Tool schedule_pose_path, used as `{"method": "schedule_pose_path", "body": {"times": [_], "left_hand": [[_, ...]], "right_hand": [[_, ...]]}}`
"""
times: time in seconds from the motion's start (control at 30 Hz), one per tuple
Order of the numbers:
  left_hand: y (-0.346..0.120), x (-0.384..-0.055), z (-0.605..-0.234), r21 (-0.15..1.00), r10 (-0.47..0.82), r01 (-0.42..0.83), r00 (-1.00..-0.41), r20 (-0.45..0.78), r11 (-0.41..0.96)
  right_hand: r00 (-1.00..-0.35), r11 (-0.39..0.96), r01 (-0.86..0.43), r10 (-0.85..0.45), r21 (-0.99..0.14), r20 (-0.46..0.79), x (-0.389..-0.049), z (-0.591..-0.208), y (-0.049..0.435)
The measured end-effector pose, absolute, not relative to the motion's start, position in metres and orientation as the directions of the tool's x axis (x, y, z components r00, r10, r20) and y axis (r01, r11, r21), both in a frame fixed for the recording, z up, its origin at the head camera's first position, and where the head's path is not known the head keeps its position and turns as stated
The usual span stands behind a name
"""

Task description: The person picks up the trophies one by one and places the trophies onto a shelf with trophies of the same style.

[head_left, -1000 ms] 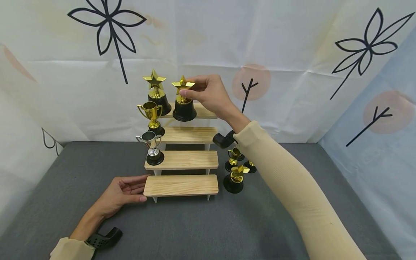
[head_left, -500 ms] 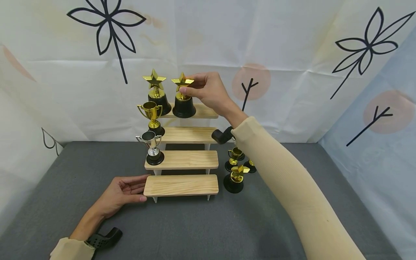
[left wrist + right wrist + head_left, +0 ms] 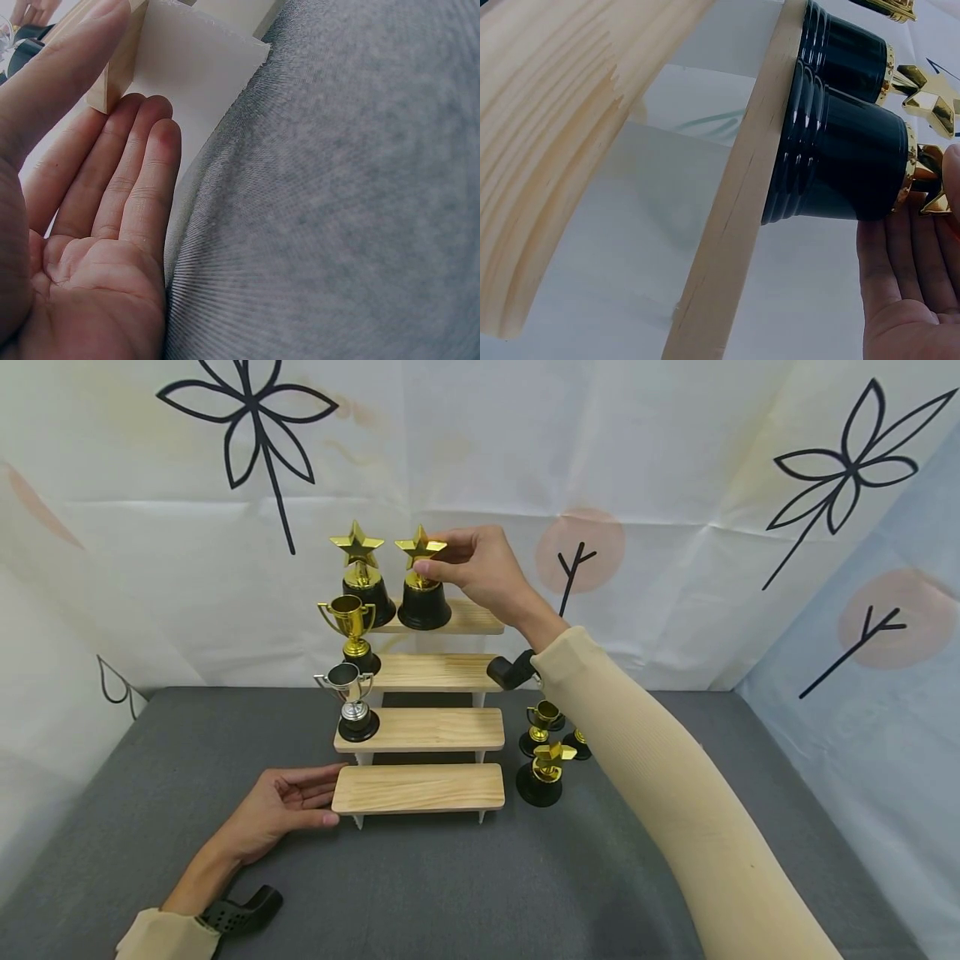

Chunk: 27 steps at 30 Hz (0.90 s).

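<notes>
Right hand (image 3: pixel 491 572)'s pinching a gold star trophy (image 3: pixel 424 606) around its star, base upright on the wooden stand (image 3: pixel 417 787)'s top tier, just beside a matching star trophy (image 3: pixel 368 593). Left hand (image 3: pixel 273 814)'s got fairly straight fingers, close together, tips by the bottom tier's end. Gold cup (image 3: pixel 349 617) and silver cup (image 3: pixel 351 683) sit on the middle tiers.
</notes>
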<state>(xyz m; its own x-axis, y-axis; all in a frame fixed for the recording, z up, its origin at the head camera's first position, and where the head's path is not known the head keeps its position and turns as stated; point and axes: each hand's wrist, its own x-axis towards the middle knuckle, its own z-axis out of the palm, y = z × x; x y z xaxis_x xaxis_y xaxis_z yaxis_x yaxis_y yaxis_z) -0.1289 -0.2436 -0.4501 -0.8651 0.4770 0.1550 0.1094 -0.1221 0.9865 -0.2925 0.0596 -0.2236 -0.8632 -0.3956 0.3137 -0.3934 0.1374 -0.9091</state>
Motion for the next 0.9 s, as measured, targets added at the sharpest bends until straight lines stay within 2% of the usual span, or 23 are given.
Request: {"method": "schedule_pose_path", "body": {"times": [0.57, 0.9], "left_hand": [[-0.2423, -0.1289, -0.4514, 0.985, 0.480, 0.115, -0.862, 0.165, -0.133], [-0.2431, -0.1296, -0.4519, 0.984, 0.486, 0.115, -0.857, 0.169, -0.139]], "right_hand": [[-0.853, 0.129, -0.407, -0.409, -0.904, 0.326, -0.2928, -0.2242, 0.0611], [-0.843, 0.047, -0.393, -0.418, -0.919, 0.339, -0.2910, -0.2213, 0.0689]]}}
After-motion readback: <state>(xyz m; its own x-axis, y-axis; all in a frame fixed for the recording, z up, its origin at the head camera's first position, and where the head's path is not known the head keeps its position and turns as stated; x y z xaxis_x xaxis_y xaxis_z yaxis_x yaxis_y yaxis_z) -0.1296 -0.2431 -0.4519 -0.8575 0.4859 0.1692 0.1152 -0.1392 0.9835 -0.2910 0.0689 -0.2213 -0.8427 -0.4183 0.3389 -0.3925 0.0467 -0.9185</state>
